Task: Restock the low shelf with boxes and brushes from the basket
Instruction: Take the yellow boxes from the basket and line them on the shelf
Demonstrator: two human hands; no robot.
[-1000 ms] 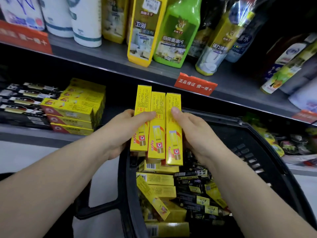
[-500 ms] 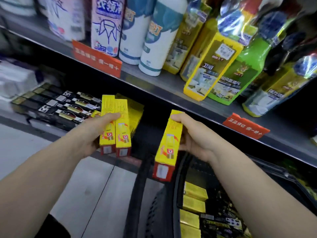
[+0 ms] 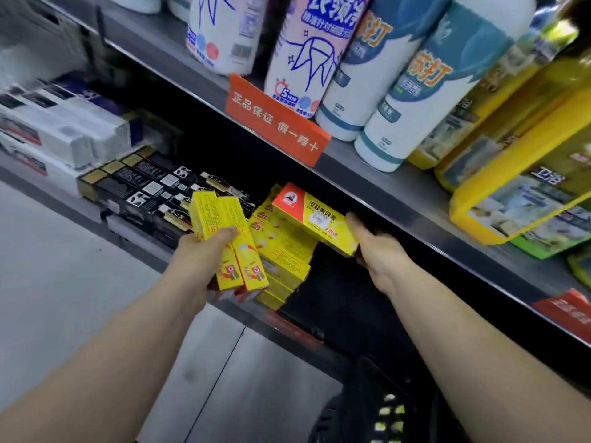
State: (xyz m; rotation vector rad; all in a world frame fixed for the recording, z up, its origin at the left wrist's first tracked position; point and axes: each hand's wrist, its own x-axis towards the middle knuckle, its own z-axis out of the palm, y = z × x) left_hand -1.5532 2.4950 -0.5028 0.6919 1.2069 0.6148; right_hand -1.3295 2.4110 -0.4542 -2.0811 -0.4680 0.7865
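On the low shelf (image 3: 134, 228), a stack of yellow boxes (image 3: 281, 251) sits next to a row of black boxes (image 3: 153, 187). The right hand (image 3: 380, 251) has its grip closed on one yellow box (image 3: 316, 219) and holds it flat on top of the stack. The left hand (image 3: 198, 254) has its grip closed on two yellow boxes (image 3: 230, 241), standing them up just in front of the stack. The black basket (image 3: 367, 407) is down at the bottom, near the floor (image 3: 64, 282). Big bottles (image 3: 399, 75) stand on the shelf above, behind an orange sign (image 3: 275, 119).
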